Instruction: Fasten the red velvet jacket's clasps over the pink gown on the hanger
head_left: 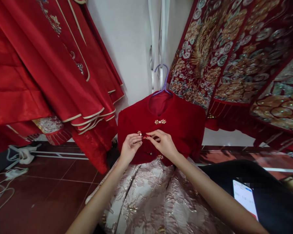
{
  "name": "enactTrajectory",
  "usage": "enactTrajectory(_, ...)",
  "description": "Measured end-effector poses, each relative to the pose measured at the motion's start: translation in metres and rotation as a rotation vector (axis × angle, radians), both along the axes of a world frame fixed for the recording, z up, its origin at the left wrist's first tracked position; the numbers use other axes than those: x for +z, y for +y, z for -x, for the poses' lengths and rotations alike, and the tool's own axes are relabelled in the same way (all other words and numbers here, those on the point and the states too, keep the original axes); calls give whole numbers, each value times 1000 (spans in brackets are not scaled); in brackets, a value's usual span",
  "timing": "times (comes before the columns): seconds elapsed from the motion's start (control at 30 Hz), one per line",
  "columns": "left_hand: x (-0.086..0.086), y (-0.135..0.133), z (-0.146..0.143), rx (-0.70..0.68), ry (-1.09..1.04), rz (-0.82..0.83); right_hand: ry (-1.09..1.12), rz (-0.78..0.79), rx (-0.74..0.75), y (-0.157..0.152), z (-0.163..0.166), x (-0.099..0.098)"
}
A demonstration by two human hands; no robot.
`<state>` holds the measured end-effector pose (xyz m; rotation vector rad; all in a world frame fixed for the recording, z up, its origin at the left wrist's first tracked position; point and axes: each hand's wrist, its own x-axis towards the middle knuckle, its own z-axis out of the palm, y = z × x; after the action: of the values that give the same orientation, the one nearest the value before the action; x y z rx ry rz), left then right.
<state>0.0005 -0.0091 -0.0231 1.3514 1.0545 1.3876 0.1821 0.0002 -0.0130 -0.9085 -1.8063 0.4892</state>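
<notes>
A red velvet jacket [183, 113] hangs on a purple hanger [164, 83] straight in front of me. Its top ornamental clasp [160, 122], with gold flowers and a pearl, lies across both sides of the front. Lower down, my left hand [130, 146] pinches the left front edge beside a gold flower ornament [139, 133]. My right hand [163, 143] pinches the opposite edge, its fingertips almost meeting the left ones. Whatever small fastener lies between the fingertips is mostly hidden. Another flower ornament [160, 157] shows below my right hand.
Pale brocade fabric [146, 195] spreads below the jacket. Red garments [63, 65] hang at left, embroidered ones [224, 58] at right. A lit phone [245, 198] rests on a black surface [271, 195]. White cables [5, 185] trail over the tiled floor [51, 195].
</notes>
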Motion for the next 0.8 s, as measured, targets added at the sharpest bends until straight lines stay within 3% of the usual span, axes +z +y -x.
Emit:
enactTrajectory(0.27, 3, 1, -5, 2, -12, 22, -29, 11, 5, 5, 8, 9)
enactTrajectory(0.57, 8, 3, -10, 115, -11, -19, -100, 0, -21, 8, 8, 12)
enactTrajectory(0.8, 8, 5, -10, 141, 11, -33, 37, 12, -35, 5, 12, 7)
